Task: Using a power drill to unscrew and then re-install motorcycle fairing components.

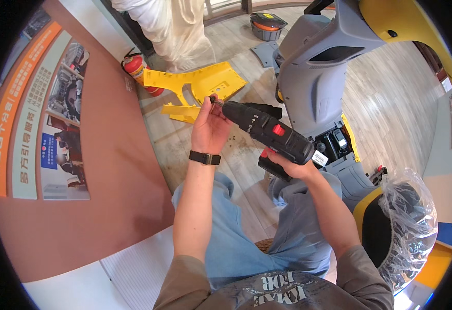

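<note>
My right hand point(292, 164) is closed around the handle of a black cordless drill point(267, 130) with a red switch on top. The drill lies sideways over my knees, its chuck pointing up and to the left. At its front end, my left hand point(211, 126) has its thumb and fingertips pinched together by the bit. A small dark piece point(214, 98) shows at those fingertips, too small to name. A black watch point(204, 157) is around my left wrist. Part of the drill's handle and battery is hidden behind my right hand.
On the floor ahead lies a yellow plastic cover point(220, 80), with a red fire extinguisher point(138, 70) beside it. A large grey and yellow machine point(313, 82) stands at right, its compartment point(334, 142) uncovered. Its seat point(406, 222) wears clear plastic. A brown wall point(117, 217) borders my left.
</note>
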Available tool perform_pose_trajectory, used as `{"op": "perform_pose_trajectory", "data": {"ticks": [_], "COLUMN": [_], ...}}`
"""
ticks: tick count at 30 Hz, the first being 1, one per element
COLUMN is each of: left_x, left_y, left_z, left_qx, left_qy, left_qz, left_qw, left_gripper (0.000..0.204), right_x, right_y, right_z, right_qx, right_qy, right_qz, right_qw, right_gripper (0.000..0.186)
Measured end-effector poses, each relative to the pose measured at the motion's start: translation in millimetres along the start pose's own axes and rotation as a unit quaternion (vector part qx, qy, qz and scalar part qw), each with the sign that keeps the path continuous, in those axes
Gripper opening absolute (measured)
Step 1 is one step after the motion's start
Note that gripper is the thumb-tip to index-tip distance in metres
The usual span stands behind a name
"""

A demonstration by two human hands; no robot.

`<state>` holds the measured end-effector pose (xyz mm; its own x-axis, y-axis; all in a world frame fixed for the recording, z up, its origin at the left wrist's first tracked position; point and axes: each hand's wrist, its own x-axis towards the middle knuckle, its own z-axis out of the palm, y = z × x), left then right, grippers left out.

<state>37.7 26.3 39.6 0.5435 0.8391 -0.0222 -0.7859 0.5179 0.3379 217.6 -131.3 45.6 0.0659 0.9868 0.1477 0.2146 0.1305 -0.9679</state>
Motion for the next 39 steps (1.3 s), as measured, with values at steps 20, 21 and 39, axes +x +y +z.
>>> {"op": "perform_pose_trajectory", "data": {"ticks": [20,21,39], "left_x": [2.6,3.6,3.3], "left_y": [-1.4,-0.8,-15.2], "left_z": [4.0,1.2,42.3], "left_qx": [0.042,0.039,0.043], "left_qy": [0.048,0.020,-0.048], "left_qz": [0.007,0.008,0.026], "left_qw": [0.998,0.999,0.998], "left_gripper": [0.017,0.019,0.024], "right_x": [7.0,6.9,-2.1], "right_y": [-18.4,-20.8,12.7], "right_z": [-0.6,-0.8,-4.7], "right_qx": [-0.175,-0.172,-0.104], "right_qy": [0.046,0.045,0.098], "right_qz": [-0.065,-0.064,-0.168], "right_qw": [0.981,0.982,0.975], "right_gripper": [0.037,0.037,0.023]}}
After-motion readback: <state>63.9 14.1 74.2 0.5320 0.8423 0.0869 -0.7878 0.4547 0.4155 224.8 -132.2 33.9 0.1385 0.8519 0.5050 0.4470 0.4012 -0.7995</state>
